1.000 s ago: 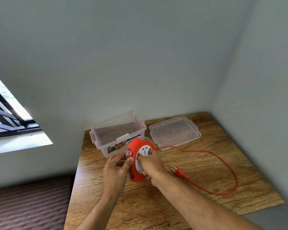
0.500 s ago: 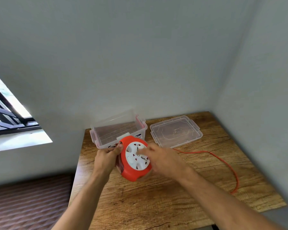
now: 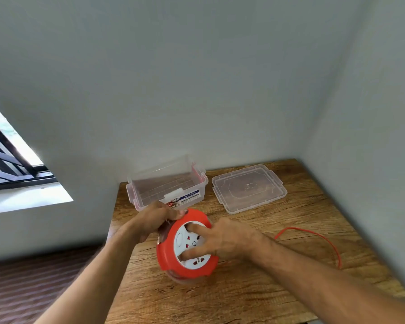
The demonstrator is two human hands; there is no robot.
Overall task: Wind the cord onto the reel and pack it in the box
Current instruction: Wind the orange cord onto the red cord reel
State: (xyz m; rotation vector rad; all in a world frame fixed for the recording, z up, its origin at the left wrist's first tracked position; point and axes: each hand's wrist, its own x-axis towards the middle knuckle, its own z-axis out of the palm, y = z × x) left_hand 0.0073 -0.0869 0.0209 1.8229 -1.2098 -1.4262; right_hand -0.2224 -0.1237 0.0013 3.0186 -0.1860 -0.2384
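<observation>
On box (image 3: 168,183) label: "MULTI-BOX"

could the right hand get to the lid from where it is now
Probably yes: the lid lies flat and uncovered on the table beyond the right hand, nothing between them, but that hand's fingers are on the reel.

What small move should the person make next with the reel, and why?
Probably keep turning the white hub with the right hand while the left hand steadies the reel. A loop of red cord lies loose on the table, and the box stands empty.
</observation>
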